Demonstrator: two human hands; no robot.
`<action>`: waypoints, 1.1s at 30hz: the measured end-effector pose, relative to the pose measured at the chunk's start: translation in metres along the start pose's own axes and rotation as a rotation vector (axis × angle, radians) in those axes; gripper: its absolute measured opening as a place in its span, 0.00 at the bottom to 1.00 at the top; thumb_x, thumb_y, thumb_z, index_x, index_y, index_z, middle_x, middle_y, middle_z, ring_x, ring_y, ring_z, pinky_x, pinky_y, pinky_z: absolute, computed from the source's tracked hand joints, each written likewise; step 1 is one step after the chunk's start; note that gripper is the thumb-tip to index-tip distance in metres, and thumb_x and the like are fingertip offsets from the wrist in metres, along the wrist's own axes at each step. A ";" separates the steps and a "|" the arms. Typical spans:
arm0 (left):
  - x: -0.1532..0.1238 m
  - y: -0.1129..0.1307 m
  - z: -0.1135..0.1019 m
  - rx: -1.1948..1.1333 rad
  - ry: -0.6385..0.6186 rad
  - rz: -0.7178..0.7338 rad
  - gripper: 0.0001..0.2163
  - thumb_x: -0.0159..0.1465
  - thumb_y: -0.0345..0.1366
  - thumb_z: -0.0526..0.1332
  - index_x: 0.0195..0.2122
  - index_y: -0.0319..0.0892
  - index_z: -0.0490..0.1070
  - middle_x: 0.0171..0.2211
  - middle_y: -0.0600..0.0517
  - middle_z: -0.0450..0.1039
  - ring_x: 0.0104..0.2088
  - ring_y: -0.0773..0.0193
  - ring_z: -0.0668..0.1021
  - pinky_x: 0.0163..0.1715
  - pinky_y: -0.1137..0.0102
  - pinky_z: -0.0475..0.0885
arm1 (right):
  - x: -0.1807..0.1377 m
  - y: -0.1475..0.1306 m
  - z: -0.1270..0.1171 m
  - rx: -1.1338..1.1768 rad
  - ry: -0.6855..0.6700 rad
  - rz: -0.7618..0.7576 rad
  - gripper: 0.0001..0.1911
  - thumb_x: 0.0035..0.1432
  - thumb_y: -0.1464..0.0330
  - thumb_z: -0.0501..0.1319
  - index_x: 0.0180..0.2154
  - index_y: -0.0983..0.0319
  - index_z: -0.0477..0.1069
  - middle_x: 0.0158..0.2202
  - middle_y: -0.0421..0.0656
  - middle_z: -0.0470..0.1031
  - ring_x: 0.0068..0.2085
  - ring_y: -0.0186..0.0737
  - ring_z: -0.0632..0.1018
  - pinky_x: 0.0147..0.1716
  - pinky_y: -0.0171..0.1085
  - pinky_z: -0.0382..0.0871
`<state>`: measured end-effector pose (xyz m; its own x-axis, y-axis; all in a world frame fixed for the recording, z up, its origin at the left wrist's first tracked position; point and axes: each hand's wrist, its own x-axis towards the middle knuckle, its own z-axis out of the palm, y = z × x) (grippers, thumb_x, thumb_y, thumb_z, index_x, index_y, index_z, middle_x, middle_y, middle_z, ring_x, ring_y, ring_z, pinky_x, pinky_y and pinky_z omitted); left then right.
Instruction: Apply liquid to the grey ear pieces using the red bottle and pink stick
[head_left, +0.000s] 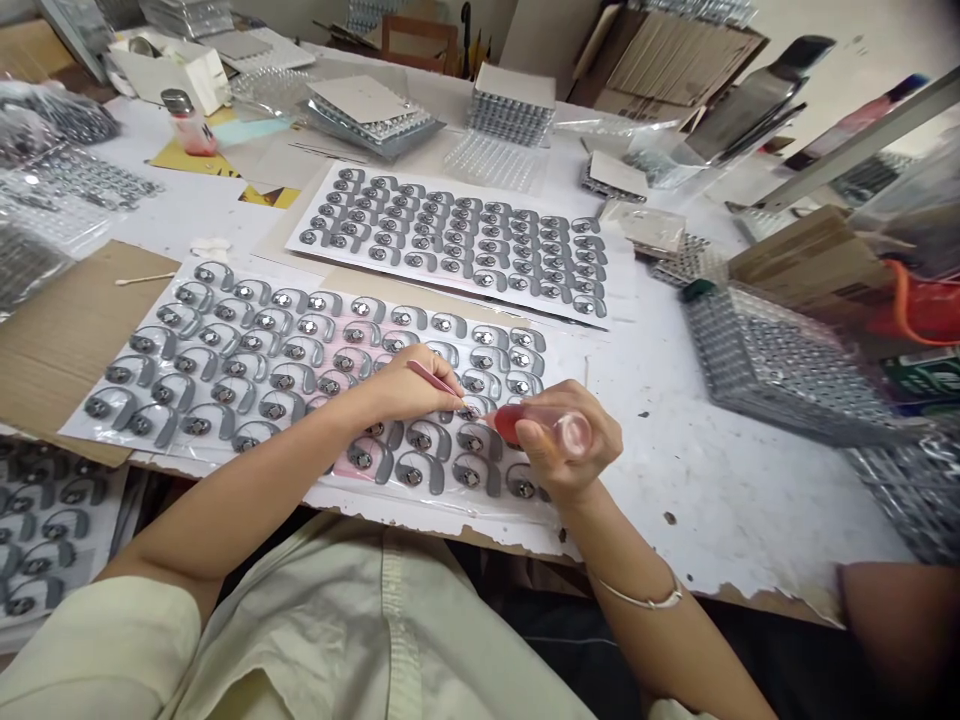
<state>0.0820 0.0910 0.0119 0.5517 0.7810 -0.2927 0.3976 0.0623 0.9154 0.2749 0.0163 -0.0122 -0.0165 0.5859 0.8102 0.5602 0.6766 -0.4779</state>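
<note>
My left hand (pixel 409 388) is closed around a slim pink tool (pixel 432 378), perhaps tweezers, whose tip points down at one of the grey hook-shaped parts. In my right hand (pixel 589 450) a small squeeze bottle (pixel 553 426) with red in it lies tilted, its nozzle pointing left to that same part. Both tips meet close together; whether they touch the part I cannot tell. Beneath my hands is a sheet (pixel 300 465) bearing rows of these grey parts, each with a round metallic piece. My forearms and fingers hide some of them.
Behind lies a second sheet (pixel 450 278) of similar parts. A jar with pink liquid (pixel 189 125) stands back left, and a cotton swab (pixel 146 280) lies on cardboard (pixel 56 350). Stacked clear trays (pixel 772 370) stand on the right. Another person's arm (pixel 900 620) shows at lower right.
</note>
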 end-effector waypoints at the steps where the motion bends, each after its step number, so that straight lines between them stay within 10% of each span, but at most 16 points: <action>1: 0.000 0.000 0.000 0.002 0.001 -0.002 0.05 0.47 0.30 0.70 0.26 0.38 0.79 0.20 0.52 0.75 0.22 0.69 0.74 0.24 0.75 0.70 | 0.000 0.000 0.000 -0.002 -0.008 -0.001 0.05 0.52 0.68 0.66 0.32 0.61 0.71 0.25 0.41 0.73 0.24 0.35 0.70 0.21 0.36 0.64; 18: 0.001 -0.004 -0.001 0.008 -0.008 -0.007 0.07 0.48 0.34 0.70 0.28 0.39 0.80 0.23 0.51 0.76 0.22 0.69 0.74 0.21 0.76 0.68 | 0.002 -0.001 0.006 -0.005 -0.046 -0.002 0.04 0.52 0.70 0.67 0.30 0.61 0.72 0.25 0.40 0.74 0.25 0.35 0.71 0.22 0.37 0.67; 25: -0.002 -0.001 0.000 0.031 -0.010 -0.002 0.06 0.48 0.33 0.69 0.28 0.39 0.80 0.24 0.51 0.77 0.23 0.67 0.75 0.22 0.75 0.68 | 0.030 -0.003 -0.030 0.128 0.394 0.242 0.15 0.57 0.59 0.62 0.22 0.60 0.70 0.19 0.39 0.67 0.19 0.34 0.70 0.13 0.35 0.60; 33: -0.024 0.013 -0.004 0.098 0.107 0.175 0.05 0.55 0.34 0.65 0.31 0.39 0.79 0.27 0.50 0.78 0.26 0.67 0.77 0.24 0.76 0.69 | 0.027 -0.018 -0.081 0.428 0.590 0.582 0.22 0.49 0.49 0.64 0.25 0.63 0.76 0.19 0.42 0.67 0.19 0.40 0.74 0.10 0.36 0.59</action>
<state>0.0711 0.0750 0.0323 0.5396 0.8364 -0.0960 0.3746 -0.1364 0.9171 0.3310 -0.0165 0.0455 0.6601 0.6427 0.3888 -0.0071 0.5228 -0.8524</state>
